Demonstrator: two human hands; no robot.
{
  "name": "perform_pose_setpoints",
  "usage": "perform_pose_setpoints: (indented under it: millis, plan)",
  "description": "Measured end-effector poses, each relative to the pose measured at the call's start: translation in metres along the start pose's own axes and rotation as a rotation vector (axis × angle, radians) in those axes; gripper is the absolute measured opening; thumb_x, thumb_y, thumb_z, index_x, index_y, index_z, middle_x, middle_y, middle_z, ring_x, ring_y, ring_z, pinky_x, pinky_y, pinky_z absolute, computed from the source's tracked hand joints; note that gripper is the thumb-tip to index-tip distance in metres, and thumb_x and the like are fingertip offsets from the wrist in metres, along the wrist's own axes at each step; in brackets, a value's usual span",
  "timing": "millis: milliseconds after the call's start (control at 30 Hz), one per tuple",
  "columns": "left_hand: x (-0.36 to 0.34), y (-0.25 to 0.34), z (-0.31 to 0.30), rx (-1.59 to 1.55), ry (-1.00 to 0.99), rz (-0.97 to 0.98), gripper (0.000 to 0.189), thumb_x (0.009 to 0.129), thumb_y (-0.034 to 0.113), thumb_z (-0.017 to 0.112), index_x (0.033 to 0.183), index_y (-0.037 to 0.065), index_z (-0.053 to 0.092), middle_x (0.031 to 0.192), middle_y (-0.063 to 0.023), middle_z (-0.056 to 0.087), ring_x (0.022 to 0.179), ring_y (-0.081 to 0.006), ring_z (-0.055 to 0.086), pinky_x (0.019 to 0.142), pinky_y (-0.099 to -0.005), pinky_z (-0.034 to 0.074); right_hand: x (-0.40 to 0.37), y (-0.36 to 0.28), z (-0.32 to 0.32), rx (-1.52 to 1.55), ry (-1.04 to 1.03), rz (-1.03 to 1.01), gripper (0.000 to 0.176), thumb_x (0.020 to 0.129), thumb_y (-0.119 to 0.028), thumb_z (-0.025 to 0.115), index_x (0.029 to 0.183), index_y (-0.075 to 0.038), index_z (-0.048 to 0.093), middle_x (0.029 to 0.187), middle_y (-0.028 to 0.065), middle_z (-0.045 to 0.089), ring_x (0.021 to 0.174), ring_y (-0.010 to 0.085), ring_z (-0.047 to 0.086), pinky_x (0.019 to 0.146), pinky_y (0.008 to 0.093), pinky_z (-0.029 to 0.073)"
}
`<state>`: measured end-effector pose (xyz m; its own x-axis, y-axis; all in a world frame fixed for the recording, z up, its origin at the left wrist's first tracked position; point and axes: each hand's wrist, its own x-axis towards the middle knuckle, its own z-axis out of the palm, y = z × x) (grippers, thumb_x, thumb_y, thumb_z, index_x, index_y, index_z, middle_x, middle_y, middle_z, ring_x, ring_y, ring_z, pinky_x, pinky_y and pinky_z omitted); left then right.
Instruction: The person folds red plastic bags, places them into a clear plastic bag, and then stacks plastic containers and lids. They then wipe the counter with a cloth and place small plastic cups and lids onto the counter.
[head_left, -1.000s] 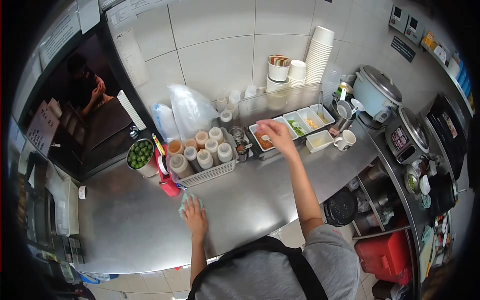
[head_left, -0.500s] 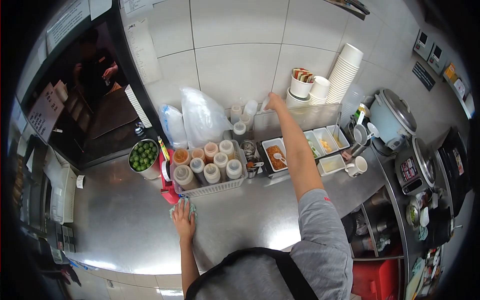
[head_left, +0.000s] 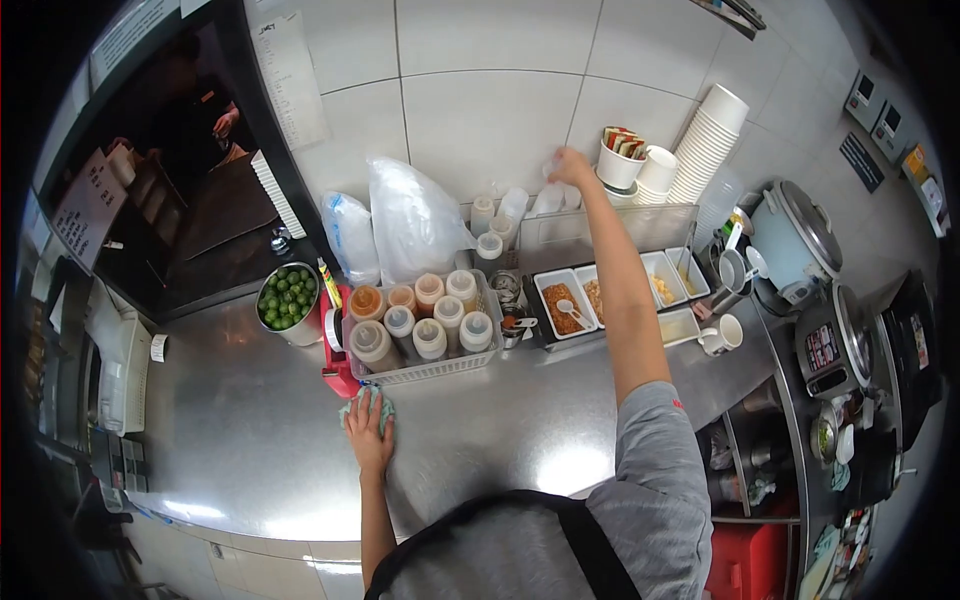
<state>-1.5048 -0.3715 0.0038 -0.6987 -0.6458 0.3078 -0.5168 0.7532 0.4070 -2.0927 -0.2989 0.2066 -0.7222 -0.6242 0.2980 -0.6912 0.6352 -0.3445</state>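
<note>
My left hand [head_left: 368,432] lies flat with fingers spread on a green cloth [head_left: 384,404] on the steel counter, in front of the basket. My right arm stretches over the food trays to the wall. There my right hand [head_left: 571,167] is closed at a small translucent plastic piece [head_left: 550,170], whose kind I cannot make out. Pale squeeze bottles [head_left: 513,204] stand just to its left, behind the clear screen [head_left: 540,235]. A white basket [head_left: 428,372] near my left hand holds several filled squeeze bottles [head_left: 372,346].
A metal pot [head_left: 303,332] of green limes stands left of a red holder [head_left: 340,370]. White trays [head_left: 566,309] of toppings line the counter. Stacked white cups [head_left: 712,140], a mug [head_left: 722,335] and cookers [head_left: 795,235] are at the right. Another person's hand [head_left: 226,122] shows through the window.
My right hand has moved up and slightly right along the wall, with the translucent piece at its fingers. The view has shifted slightly. My left hand stays on the cloth.
</note>
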Motion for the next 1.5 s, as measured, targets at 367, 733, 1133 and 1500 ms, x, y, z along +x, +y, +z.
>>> perform_pose_setpoints:
  millis: [367, 733, 1133, 1500]
  plan:
    - [0.003, 0.119, -0.091, -0.924, 0.003, 0.120, 0.036, 0.071, 0.004, 0.070, 0.106, 0.002, 0.061, 0.111, -0.0134, 0.059, 0.106, -0.0259, 0.054, 0.089, -0.0325, 0.041, -0.367, -0.201, -0.016, 1.052, -0.251, -0.131, 0.039, 0.070, -0.015, 0.076, 0.102, -0.005, 0.056, 0.086, 0.0031, 0.062, 0.078, 0.0084, 0.058, 0.064, 0.0242, 0.046]
    - [-0.015, 0.113, -0.092, -1.031, -0.342, 0.160, 0.010, 0.081, 0.005, 0.061, 0.089, 0.003, 0.066, 0.084, -0.0068, 0.067, 0.085, -0.0189, 0.063, 0.094, -0.0337, 0.040, -0.454, -0.212, 0.023, 1.369, -0.280, 0.243, 0.030, 0.083, -0.006, 0.062, 0.106, -0.001, 0.043, 0.093, 0.0094, 0.056, 0.069, 0.0151, 0.062, 0.056, 0.0239, 0.049]
    - [-0.020, 0.094, -0.080, -1.443, -0.627, -0.180, 0.007, 0.084, 0.001, 0.057, 0.088, -0.003, 0.062, 0.084, -0.0053, 0.064, 0.075, -0.0076, 0.058, 0.068, -0.0196, 0.045, -0.449, -0.216, -0.015, 0.362, -0.257, -0.518, 0.030, 0.076, -0.031, 0.068, 0.096, -0.011, 0.057, 0.099, 0.0067, 0.046, 0.076, 0.0215, 0.059, 0.061, 0.0329, 0.050]
    - [-0.018, 0.098, -0.085, -1.166, -0.750, -0.029, 0.016, 0.089, 0.009, 0.053, 0.094, -0.003, 0.063, 0.084, -0.0008, 0.065, 0.076, -0.0053, 0.056, 0.068, -0.0195, 0.043, -0.444, -0.211, -0.010, 0.235, -0.276, -0.740, 0.037, 0.070, -0.027, 0.071, 0.089, -0.012, 0.043, 0.094, 0.0066, 0.044, 0.071, 0.0276, 0.058, 0.057, 0.0386, 0.050]
